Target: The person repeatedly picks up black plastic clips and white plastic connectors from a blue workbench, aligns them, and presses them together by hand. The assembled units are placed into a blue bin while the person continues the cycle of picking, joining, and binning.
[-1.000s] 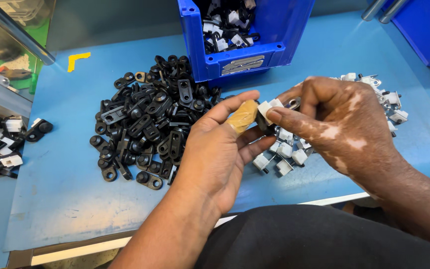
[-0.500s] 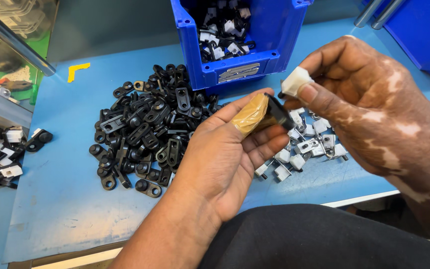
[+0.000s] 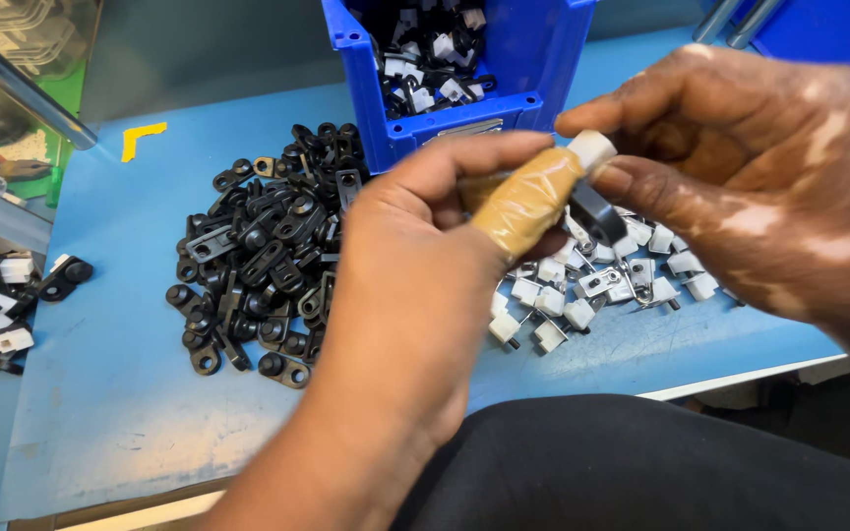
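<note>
the right hand [image 3: 769, 187] pinches a small white plastic clip [image 3: 592, 149] against a black plastic bracket [image 3: 597, 211]. the left hand [image 3: 425, 246], thumb wrapped in tan tape, closes on them too. a pile of glossy black brackets [image 3: 268, 256] lies beside.

Black clips [image 3: 268, 265], white clips [image 3: 592, 285], a blue bin [image 3: 533, 79], a blue table [image 3: 110, 393].

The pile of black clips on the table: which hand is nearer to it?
The left hand. It is raised right beside the pile of black clips, at its right edge. The right hand is farther right, above the white clips.
</note>
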